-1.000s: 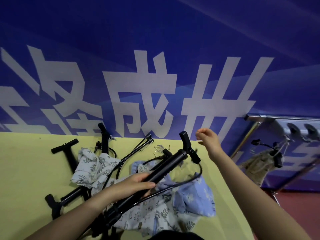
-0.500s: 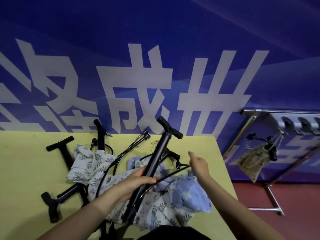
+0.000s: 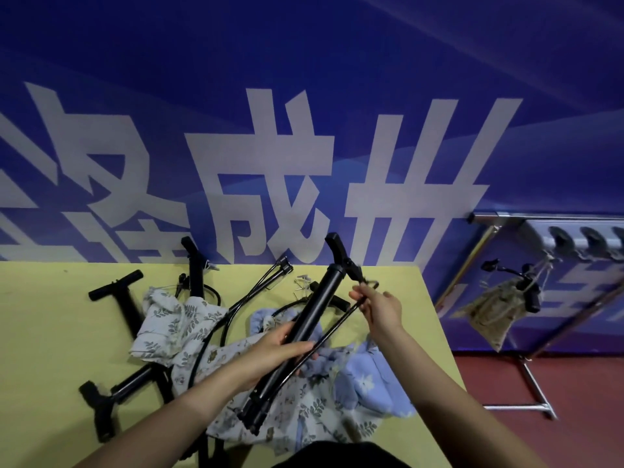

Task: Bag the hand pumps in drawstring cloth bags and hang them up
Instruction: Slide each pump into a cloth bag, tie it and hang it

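Observation:
My left hand point(image 3: 282, 349) grips the barrel of a black hand pump point(image 3: 317, 305), held tilted above the table with its handle up and to the right. My right hand point(image 3: 380, 304) pinches the pump's thin black hose point(image 3: 332, 332) near the top of the barrel. Under them lie a blue floral cloth bag point(image 3: 368, 380) and a white leaf-print cloth bag point(image 3: 175, 325). More black pumps point(image 3: 118, 298) lie on the yellow table point(image 3: 44, 332) to the left. A beige bag holding a pump point(image 3: 496, 305) hangs on the rack at right.
A metal rack point(image 3: 533, 376) with hooks stands on the red floor to the right of the table. A blue banner wall point(image 3: 304, 130) with white characters rises behind the table. Loose hoses and small metal pins lie near the table's far edge.
My right hand came down from near the pump handle, dropped to the hose, then rose along it toward the barrel's top. The pump tilted more upright in my left hand.

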### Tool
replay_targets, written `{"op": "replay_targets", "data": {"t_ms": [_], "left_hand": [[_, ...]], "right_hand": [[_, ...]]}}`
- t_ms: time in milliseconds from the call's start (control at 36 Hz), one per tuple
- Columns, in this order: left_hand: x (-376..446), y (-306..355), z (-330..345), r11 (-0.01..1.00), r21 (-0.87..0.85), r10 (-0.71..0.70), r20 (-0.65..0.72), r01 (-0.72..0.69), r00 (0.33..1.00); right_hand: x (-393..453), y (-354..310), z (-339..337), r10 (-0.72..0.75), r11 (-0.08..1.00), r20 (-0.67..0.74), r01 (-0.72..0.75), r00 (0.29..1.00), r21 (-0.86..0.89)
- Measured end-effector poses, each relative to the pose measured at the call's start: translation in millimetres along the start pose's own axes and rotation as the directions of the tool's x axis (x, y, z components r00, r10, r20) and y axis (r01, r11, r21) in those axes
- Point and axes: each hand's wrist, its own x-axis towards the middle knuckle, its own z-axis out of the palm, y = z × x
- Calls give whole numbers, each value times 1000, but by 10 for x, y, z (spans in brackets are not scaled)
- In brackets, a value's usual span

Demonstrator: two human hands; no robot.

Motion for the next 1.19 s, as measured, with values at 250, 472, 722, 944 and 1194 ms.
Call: {"op": "replay_targets", "data": {"t_ms": [250, 472, 722, 944, 1194], "left_hand": [[21, 2, -25, 999, -27, -21, -4, 21, 1000], [-16, 84, -16, 996, -82, -32, 80, 39, 996], [-24, 96, -120, 991, -134, 21, 193, 5, 981], [-96, 30, -142, 997, -56, 54, 179, -44, 982], [-103, -16, -173, 1000, -5, -17, 202, 18, 979]], "right_hand": [[-105, -398, 128, -117, 991, 251, 97, 961, 93], [-5, -539, 91, -292, 822, 290, 394, 911, -412], [24, -561, 66, -294, 774, 362, 443, 884, -452], [37, -764, -34, 34, 761, 502, 303, 864, -574], [28, -629, -146, 101, 726, 498, 279, 861, -629]]}}
